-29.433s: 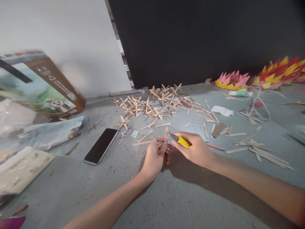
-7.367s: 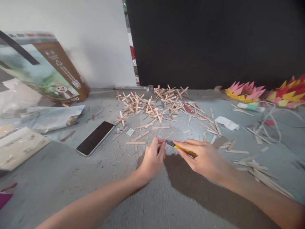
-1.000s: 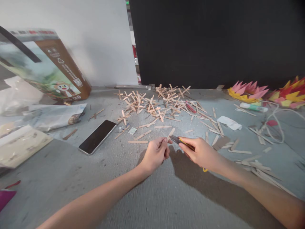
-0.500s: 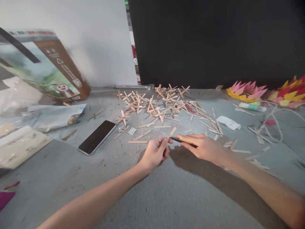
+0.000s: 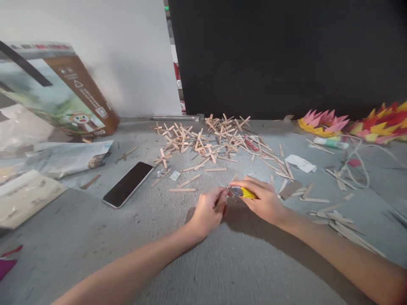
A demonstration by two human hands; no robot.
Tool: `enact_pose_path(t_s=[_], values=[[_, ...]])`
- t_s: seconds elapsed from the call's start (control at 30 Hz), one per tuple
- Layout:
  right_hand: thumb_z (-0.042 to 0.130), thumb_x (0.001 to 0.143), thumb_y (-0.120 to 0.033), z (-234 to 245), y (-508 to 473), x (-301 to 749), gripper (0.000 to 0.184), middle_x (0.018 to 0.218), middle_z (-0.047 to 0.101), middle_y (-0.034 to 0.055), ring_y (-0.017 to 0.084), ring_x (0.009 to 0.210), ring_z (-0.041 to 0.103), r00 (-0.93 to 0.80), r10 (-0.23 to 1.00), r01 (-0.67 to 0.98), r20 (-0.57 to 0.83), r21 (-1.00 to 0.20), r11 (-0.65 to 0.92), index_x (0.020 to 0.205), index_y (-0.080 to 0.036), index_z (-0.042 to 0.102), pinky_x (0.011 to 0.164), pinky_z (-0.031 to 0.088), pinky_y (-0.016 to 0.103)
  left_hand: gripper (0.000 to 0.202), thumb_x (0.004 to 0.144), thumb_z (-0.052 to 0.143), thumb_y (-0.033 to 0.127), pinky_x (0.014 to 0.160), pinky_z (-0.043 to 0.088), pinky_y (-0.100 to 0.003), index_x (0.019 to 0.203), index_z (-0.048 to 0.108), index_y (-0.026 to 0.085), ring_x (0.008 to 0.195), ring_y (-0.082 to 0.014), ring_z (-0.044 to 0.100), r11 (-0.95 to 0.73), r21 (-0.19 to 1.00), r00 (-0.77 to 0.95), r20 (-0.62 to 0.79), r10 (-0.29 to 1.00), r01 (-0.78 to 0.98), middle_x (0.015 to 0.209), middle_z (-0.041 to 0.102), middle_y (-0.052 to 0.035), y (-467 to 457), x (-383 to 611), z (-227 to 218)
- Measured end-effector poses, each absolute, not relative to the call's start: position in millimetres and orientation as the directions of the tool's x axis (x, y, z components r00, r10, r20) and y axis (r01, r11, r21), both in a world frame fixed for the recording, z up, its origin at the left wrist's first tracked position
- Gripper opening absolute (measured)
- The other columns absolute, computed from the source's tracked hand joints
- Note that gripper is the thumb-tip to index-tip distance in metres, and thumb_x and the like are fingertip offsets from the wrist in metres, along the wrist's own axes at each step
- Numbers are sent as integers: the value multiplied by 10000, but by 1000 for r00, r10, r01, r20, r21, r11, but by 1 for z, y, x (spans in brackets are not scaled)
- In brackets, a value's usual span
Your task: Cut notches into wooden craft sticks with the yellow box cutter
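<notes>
My left hand [image 5: 210, 211] is closed in a pinch on a wooden craft stick [image 5: 234, 178], whose far end pokes out past the fingertips. In my right hand [image 5: 264, 201] is a yellow and black utility knife [image 5: 248, 193], its front end at the stick beside my left fingertips. My right index finger reaches over to the stick. The blade's exact contact is too small to make out. Beyond both hands lies a heap of craft sticks [image 5: 199, 142], several crossed and joined into star shapes. Single sticks [image 5: 182, 190] lie just left of the hands.
A phone [image 5: 127, 184] lies at left, near a printed carton [image 5: 79, 93] and plastic packets [image 5: 73, 156]. More loose sticks [image 5: 341, 220] are scattered at right. Folded paper pieces [image 5: 324, 123], a glue tube [image 5: 330, 143] and a white cable [image 5: 365, 169] sit farther right. A black panel [image 5: 286, 55] stands behind.
The knife has turned in my right hand, showing more of its yellow side. My right hand has shifted slightly left, closer to my left fingertips. My left hand keeps its pinch.
</notes>
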State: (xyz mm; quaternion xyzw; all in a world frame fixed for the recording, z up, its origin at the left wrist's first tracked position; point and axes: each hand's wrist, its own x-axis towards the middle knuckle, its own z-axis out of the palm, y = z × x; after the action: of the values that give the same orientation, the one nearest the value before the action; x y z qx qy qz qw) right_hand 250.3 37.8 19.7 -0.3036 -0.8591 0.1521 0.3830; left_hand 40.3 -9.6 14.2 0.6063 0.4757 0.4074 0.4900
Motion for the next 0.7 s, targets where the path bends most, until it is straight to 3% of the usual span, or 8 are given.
enact_pose_path(t_s=[0.23,0.5,0.7], values=[[552,930,-20,13,36,247,452,892,640,13,146,747,609,-506,619,368,601,-499,785,1263,-286,701,679,474,264,262,1019,446,305,510,332,-203,816,567,192,469,-92,438,-103,972,234,52,971,211,543,536,47,-12,41,19],[528,939,-19,17,35,244,354,901,672,17,139,755,612,-522,593,339,613,-488,804,1147,-241,709,681,458,253,209,967,465,215,517,340,-205,1020,658,156,485,-103,478,-126,965,241,69,968,230,551,540,54,-13,39,19],[576,994,-127,21,31,240,199,970,675,34,171,827,662,-520,693,470,499,-510,721,1144,-243,635,736,494,274,261,1020,427,241,533,352,-216,788,540,208,476,-101,486,-133,954,238,68,969,270,533,541,51,-12,41,10]])
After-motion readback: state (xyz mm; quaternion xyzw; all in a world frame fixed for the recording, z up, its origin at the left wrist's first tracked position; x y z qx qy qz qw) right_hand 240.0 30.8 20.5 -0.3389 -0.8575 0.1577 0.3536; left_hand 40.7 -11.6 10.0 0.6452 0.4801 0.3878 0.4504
